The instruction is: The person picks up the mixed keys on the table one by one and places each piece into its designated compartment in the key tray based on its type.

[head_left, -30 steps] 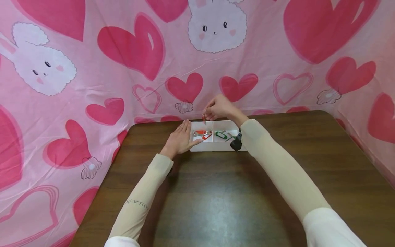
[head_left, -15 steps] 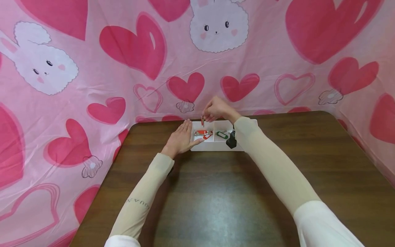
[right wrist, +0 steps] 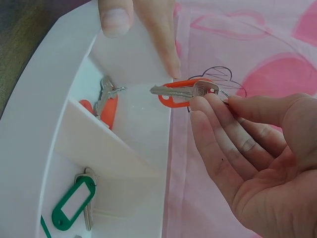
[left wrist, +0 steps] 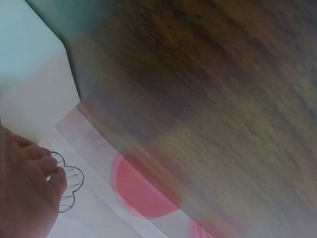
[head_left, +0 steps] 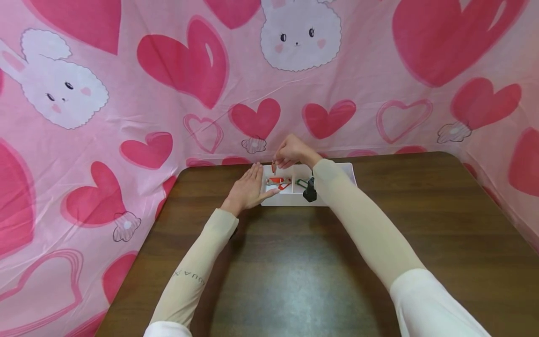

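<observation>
My right hand (head_left: 292, 150) pinches a key (right wrist: 178, 91) by its ring between thumb and fingers, and an orange key tag (right wrist: 172, 104) hangs with it. They are over the back part of the left compartment of a white two-part box (head_left: 290, 200). Inside that compartment lies another key (right wrist: 103, 99) with an orange tag (right wrist: 109, 113). Across the divider, a green key tag (right wrist: 74, 203) lies with its key (right wrist: 88, 213) in the right compartment, partly hidden by my arm in the head view. My left hand (head_left: 246, 189) rests against the box's left end, fingers straight, thumb along the front.
The box stands near the back edge of a brown wooden table (head_left: 269, 262). Behind it hangs a pink cloth (head_left: 236, 89) printed with hearts and rabbits. A black wrist camera (head_left: 309, 191) under my right sleeve overlaps the box's front.
My right hand, with the key and orange tag, has shifted left and slightly down over the left compartment. My left hand has stayed in place at the box's end.
</observation>
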### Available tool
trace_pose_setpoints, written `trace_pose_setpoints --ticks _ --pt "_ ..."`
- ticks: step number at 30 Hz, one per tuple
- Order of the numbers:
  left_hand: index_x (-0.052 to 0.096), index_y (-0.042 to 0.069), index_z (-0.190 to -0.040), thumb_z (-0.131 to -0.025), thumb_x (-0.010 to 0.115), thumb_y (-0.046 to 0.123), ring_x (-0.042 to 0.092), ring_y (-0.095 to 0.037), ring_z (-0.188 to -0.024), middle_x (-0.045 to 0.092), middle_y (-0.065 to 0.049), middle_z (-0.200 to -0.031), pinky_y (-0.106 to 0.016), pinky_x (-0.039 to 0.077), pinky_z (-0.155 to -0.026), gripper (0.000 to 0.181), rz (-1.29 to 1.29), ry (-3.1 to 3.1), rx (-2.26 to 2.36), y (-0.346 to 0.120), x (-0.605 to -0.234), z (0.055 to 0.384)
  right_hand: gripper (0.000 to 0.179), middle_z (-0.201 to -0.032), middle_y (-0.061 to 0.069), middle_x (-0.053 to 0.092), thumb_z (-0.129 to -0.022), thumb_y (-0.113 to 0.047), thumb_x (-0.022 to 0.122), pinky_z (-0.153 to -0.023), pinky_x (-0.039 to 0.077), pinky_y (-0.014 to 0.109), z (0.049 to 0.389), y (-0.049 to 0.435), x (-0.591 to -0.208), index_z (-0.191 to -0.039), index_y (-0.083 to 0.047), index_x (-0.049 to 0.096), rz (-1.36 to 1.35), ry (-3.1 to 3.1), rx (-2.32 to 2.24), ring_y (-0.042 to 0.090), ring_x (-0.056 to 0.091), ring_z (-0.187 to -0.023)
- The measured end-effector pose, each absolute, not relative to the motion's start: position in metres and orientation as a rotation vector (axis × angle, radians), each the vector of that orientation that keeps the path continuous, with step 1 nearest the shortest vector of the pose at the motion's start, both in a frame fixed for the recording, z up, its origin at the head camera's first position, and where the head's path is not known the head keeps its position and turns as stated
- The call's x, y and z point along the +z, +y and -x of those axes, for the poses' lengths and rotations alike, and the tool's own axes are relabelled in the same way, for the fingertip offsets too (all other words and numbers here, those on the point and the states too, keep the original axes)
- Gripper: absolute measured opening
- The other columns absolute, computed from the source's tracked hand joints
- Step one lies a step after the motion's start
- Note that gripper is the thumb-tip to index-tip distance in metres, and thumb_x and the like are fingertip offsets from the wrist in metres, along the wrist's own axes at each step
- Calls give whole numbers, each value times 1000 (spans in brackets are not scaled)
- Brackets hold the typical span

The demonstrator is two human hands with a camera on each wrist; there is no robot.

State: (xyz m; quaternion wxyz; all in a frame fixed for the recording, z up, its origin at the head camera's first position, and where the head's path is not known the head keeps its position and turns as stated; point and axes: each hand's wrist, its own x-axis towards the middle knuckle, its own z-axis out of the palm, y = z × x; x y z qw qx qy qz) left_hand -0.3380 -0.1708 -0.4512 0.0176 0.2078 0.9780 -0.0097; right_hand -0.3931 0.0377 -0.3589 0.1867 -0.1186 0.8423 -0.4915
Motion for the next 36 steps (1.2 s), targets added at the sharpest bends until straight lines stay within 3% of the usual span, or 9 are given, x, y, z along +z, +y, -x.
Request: trace_pose_setpoints --ticks 2,9,20,36 --pt "18 -1 -166 -97 33 83 14 -31 -167 16 -18 -177 -42 18 -136 110 -644 3038 -30 -171 -451 338 22 -79 11 75 -101 -9 67 -65 66 30 393 36 -360 -106 9 79 316 2364 -1385 19 75 -65" --pt "13 1 -168 -97 33 83 12 -31 -167 14 -17 -177 -41 16 -136 110 -640 3026 -41 -170 -451 337 23 -83 15 77 -101 -10 68 -94 62 50 392 31 -363 -107 9 78 267 2342 -1392 28 78 -74" --pt "12 1 -168 -97 34 82 13 -31 -167 16 -18 -177 -41 16 -136 109 -653 3023 -34 -172 -451 337 22 -75 11 75 -100 -9 67 -84 66 43 402 24 -374 -103 9 78 212 2341 -1374 22 76 -66" --pt "15 0 -167 -97 34 83 14 -32 -166 17 -19 -176 -42 19 -136 110 -651 3028 -19 -172 -453 339 22 -76 10 75 -100 -7 67 -86 66 43 400 25 -380 -109 10 77 149 2321 -1372 24 77 -70"
